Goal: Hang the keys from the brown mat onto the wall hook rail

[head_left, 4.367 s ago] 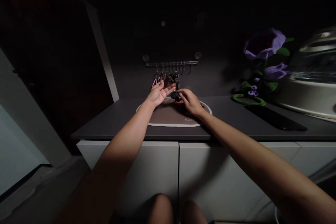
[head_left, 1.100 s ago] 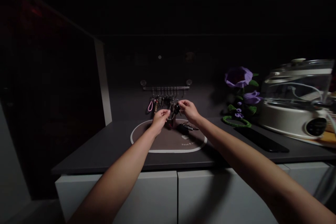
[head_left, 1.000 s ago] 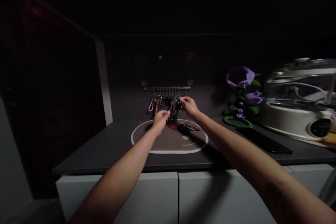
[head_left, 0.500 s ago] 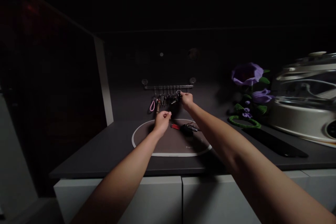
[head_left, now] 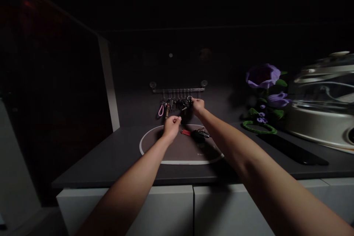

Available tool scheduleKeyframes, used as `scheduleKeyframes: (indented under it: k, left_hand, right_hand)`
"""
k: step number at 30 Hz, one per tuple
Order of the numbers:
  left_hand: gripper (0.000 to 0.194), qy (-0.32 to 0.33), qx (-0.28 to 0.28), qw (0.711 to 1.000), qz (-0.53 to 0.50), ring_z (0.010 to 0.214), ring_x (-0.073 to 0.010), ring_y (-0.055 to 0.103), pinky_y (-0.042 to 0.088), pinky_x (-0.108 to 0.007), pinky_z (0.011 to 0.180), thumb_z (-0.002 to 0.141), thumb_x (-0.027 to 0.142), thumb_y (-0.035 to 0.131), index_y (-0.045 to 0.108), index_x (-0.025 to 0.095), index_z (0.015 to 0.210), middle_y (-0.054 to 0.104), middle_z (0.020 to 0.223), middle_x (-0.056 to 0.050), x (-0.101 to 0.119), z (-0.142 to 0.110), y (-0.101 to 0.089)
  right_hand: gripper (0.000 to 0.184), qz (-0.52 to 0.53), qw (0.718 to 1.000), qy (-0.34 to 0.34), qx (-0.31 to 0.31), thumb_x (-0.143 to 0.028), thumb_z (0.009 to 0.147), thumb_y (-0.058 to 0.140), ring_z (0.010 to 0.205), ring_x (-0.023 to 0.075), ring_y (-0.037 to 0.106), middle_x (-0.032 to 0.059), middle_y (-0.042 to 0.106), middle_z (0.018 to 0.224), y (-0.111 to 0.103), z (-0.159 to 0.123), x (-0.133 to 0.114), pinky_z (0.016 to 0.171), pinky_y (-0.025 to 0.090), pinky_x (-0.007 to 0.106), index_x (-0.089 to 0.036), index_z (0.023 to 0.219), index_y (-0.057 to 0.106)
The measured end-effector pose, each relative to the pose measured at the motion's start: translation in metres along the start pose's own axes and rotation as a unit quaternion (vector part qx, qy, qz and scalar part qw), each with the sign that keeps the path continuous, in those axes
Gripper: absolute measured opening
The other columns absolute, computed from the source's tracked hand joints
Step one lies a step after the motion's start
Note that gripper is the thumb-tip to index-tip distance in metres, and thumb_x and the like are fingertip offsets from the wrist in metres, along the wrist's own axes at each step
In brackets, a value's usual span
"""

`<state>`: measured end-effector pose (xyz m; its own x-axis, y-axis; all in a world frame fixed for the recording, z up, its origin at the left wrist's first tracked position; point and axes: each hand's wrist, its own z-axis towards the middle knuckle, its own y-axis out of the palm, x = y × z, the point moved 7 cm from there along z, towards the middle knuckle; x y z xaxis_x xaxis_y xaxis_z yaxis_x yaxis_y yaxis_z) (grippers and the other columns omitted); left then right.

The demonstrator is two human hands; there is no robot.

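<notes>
A hook rail [head_left: 178,89] is fixed to the dark back wall, with several key bunches [head_left: 174,104] hanging from it, one on a pink loop [head_left: 160,110]. My right hand [head_left: 198,106] is raised to the rail's right hooks, fingers pinched on a key ring [head_left: 189,99] there. My left hand [head_left: 172,126] hovers lower, over the oval mat [head_left: 166,155], its fingers curled closed; what they hold, if anything, I cannot make out. A key bunch with a red tag [head_left: 195,133] lies on the mat below my right hand.
A purple artificial flower with green stems [head_left: 262,92] stands at the right on the dark counter [head_left: 110,158]. A flat black slab [head_left: 293,150] lies beside it. A white appliance with a clear lid [head_left: 323,99] fills the far right. White cabinet doors [head_left: 177,206] sit below.
My right hand rose from the mat area to the rail, carrying a key ring to the right hooks. My left hand stayed low over the mat. The view tilted slightly.
</notes>
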<state>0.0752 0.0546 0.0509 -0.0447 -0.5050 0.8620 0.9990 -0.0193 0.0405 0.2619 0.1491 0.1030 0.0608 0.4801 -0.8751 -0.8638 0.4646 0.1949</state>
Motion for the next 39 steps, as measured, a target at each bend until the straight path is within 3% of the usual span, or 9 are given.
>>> scheduleKeyframes:
  k: [3, 9, 15, 21, 27, 33, 39]
  left_hand:
    - [0.016, 0.001, -0.002, 1.000, 0.004, 0.049, -0.0078, 0.042, 0.032, -0.021, 0.052, 0.072, 0.026, 0.054, 0.055, 0.012, 0.065, 0.049, 0.053, 0.003, 0.000, 0.000, 0.000]
    - [0.017, 0.017, -0.018, 0.999, 0.029, 0.050, -0.0080, 0.041, 0.033, -0.021, 0.054, 0.072, 0.028, 0.054, 0.056, 0.013, 0.064, 0.048, 0.052, 0.003, -0.003, 0.001, 0.002]
    - [0.014, 0.046, -0.074, 0.992, 0.093, 0.055, -0.0092, 0.046, 0.035, -0.022, 0.056, 0.070, 0.027, 0.056, 0.059, 0.013, 0.069, 0.053, 0.058, 0.001, -0.006, -0.003, 0.013]
    - [0.009, 0.039, -0.147, 0.976, 0.158, 0.054, -0.0090, 0.046, 0.036, -0.021, 0.055, 0.068, 0.022, 0.057, 0.059, 0.014, 0.071, 0.053, 0.058, 0.002, -0.006, -0.019, 0.033]
    - [0.013, 0.059, -0.161, 0.936, 0.307, 0.059, -0.0140, 0.051, 0.037, -0.024, 0.059, 0.060, 0.027, 0.066, 0.057, 0.018, 0.065, 0.058, 0.061, -0.001, 0.006, -0.025, 0.046]
    - [0.034, -0.006, -0.133, 0.914, 0.383, 0.085, -0.0262, 0.060, 0.040, -0.027, 0.068, 0.054, 0.043, 0.070, 0.054, 0.016, 0.069, 0.066, 0.083, -0.014, 0.011, -0.028, 0.063]
    - [0.059, -0.040, -0.118, 0.891, 0.437, 0.094, -0.0329, 0.059, 0.040, -0.031, 0.070, 0.052, 0.055, 0.066, 0.056, 0.012, 0.090, 0.063, 0.096, -0.023, -0.001, -0.035, 0.069]
  right_hand:
    - [0.024, 0.010, 0.999, 0.027, 0.019, -0.035, 0.068, 0.062, 0.045, 0.0086, 0.048, -0.0027, 0.051, 0.046, -0.007, -0.006, 0.000, 0.047, 0.040, 0.019, -0.012, 0.068, 0.058]
    - [0.009, 0.023, 0.998, 0.041, -0.040, -0.019, 0.069, 0.059, 0.042, 0.0053, 0.041, -0.0051, 0.047, 0.045, -0.008, -0.017, -0.012, 0.045, 0.035, 0.017, -0.013, 0.064, 0.055]
    - [0.010, 0.024, 0.996, 0.051, -0.075, -0.006, 0.071, 0.052, 0.043, 0.0029, 0.040, -0.0046, 0.046, 0.048, -0.014, -0.032, -0.025, 0.045, 0.033, 0.015, -0.012, 0.063, 0.053]
    - [0.007, 0.031, 0.993, 0.062, -0.094, -0.008, 0.066, 0.058, 0.048, 0.0033, 0.045, -0.0009, 0.055, 0.059, -0.033, -0.055, -0.033, 0.047, 0.035, 0.016, -0.012, 0.071, 0.055]
    - [0.010, 0.017, 0.994, 0.044, -0.103, -0.018, 0.065, 0.060, 0.057, 0.0065, 0.052, 0.0032, 0.062, 0.071, -0.059, -0.087, -0.030, 0.053, 0.038, 0.018, -0.013, 0.074, 0.057]
    - [0.017, -0.104, 0.993, -0.018, -0.046, -0.023, 0.070, 0.054, 0.070, 0.0112, 0.057, 0.0061, 0.065, 0.082, -0.097, -0.107, -0.016, 0.065, 0.043, 0.023, -0.013, 0.082, 0.060]
    - [0.020, -0.283, 0.953, -0.106, -0.035, -0.022, 0.075, 0.050, 0.080, 0.0149, 0.058, 0.0077, 0.066, 0.089, -0.111, -0.111, -0.025, 0.078, 0.042, 0.028, -0.014, 0.087, 0.063]
